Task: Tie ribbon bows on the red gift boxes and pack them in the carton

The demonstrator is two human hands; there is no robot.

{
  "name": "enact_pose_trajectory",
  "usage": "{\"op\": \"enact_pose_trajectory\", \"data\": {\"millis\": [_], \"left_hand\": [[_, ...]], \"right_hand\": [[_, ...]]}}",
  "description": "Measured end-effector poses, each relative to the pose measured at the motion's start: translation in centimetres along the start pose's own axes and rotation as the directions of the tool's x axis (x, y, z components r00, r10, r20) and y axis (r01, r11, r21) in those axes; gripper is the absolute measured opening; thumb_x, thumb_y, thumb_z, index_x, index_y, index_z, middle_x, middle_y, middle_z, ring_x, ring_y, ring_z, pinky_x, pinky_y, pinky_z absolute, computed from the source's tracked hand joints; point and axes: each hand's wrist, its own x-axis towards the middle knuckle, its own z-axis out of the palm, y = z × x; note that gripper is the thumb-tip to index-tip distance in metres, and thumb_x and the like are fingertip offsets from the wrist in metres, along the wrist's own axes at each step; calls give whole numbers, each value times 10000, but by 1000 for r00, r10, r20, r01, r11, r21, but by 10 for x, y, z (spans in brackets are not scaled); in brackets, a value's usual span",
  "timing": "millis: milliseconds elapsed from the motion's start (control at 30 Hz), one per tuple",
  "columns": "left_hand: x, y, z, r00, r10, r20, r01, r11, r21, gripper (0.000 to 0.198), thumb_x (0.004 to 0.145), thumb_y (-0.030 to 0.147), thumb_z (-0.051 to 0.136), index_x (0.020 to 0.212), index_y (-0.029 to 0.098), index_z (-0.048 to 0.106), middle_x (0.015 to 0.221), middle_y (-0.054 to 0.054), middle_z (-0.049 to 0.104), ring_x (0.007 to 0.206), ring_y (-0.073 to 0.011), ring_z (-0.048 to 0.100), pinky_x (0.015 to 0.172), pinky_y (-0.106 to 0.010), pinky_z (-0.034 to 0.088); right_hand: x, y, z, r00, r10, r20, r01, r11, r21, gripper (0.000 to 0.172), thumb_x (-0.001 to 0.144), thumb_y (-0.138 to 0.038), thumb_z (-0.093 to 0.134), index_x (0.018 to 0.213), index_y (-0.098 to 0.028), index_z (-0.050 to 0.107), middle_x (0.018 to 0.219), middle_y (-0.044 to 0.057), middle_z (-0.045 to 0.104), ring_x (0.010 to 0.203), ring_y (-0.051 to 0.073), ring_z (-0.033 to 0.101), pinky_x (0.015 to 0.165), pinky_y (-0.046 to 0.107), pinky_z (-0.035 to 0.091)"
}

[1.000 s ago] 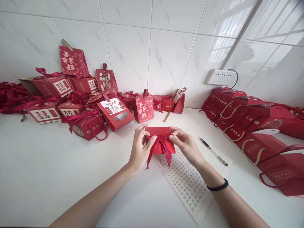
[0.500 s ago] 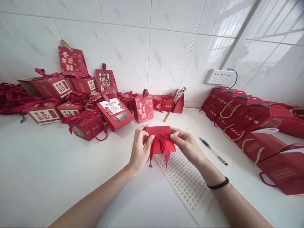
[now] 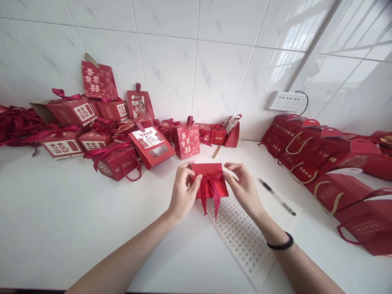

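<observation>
We have the fingers of our left hand (image 3: 185, 194) gripping the left side of a small bright-red card box (image 3: 206, 168) tied with a dark-red satin ribbon (image 3: 215, 196). Our right hand (image 3: 241, 188) is at its right edge, fingers curled; we cannot tell whether they grip. The box is above the far end of the white handwritten paper sheet (image 3: 241, 241) on the white worktop (image 3: 122, 228).
</observation>
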Motion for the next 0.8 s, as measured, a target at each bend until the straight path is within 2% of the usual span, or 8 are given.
{"op": "enact_pose_trajectory", "data": {"millis": [67, 133, 233, 300, 433, 533, 600, 800], "left_hand": [[0, 0, 0, 1000, 1, 1, -1, 1000, -14, 177, 864, 280, 498, 728, 210, 408, 1121, -64, 544, 955, -149, 557, 736, -265, 443], [0, -1, 0, 1000, 2, 8, -2, 999, -34, 169, 864, 292, 501, 740, 209, 422, 1138, -68, 536, 1014, -161, 545, 754, -269, 449], [-1, -1, 0, 1000, 4, 13, -3, 998, -57, 151, 861, 286, 495, 749, 207, 432, 1130, -69, 535, 971, -154, 552, 738, -271, 456], [0, -1, 0, 1000, -8, 10, 8, 999, -52, 141, 857, 267, 494, 745, 206, 433, 1120, -62, 539, 899, -140, 558, 714, -269, 458], [0, -1, -1, 999, -30, 16, 31, 998, -54, 176, 867, 293, 497, 728, 204, 434, 1137, -43, 531, 770, -107, 546, 706, -272, 459], [1, -3, -1, 1000, -28, 11, 29, 998, -47, 189, 861, 304, 510, 719, 205, 436, 1140, -44, 533, 857, -128, 561, 718, -270, 454], [2, -3, 0, 1000, -30, 1, 30, 999, -44, 187, 853, 311, 521, 720, 207, 440, 1146, -49, 539, 954, -153, 556, 724, -268, 455], [4, -1, -1, 999, -49, 3, 50, 998, -41, 203, 851, 336, 522, 723, 209, 427, 1160, -45, 544, 904, -153, 565, 724, -285, 479]], "right_hand": [[-6, -4, 2, 949, -315, -30, 297, 921, -252, 236, 871, -404, 579, 995, -213, 513, 1152, 130, 508, 1168, 278, 474, 944, 495, 427], [-11, -9, 5, 821, -550, 155, 563, 731, -384, 320, 883, -415, 570, 1111, -201, 504, 1190, 155, 486, 1195, 295, 447, 977, 522, 386], [-16, -13, 9, 638, -616, 462, 770, 534, -350, 579, 863, -544, 566, 1274, -161, 425, 1210, 177, 527, 1197, 310, 466, 1038, 554, 286], [-16, -13, 11, 582, -591, 559, 811, 479, -337, 684, 851, -596, 550, 1325, -133, 384, 1224, 186, 545, 1189, 309, 484, 1067, 560, 221], [-15, -10, 11, 539, -568, 622, 841, 405, -359, 562, 911, -509, 511, 1288, -100, 436, 1247, 209, 532, 1196, 298, 485, 1065, 553, 214], [-16, -11, 11, 548, -559, 622, 836, 368, -407, 315, 970, -222, 446, 1260, -102, 465, 1184, 177, 573, 1162, 246, 515, 1060, 519, 241], [-18, -12, 13, 564, -568, 599, 825, 362, -434, 316, 956, -78, 388, 1257, -117, 476, 1092, 128, 616, 1098, 209, 555, 1057, 485, 261], [-22, -14, 16, 591, -608, 531, 805, 402, -436, 231, 957, -63, 401, 1024, -155, 602, 882, 50, 640, 913, 165, 603, 994, 427, 333]]}}
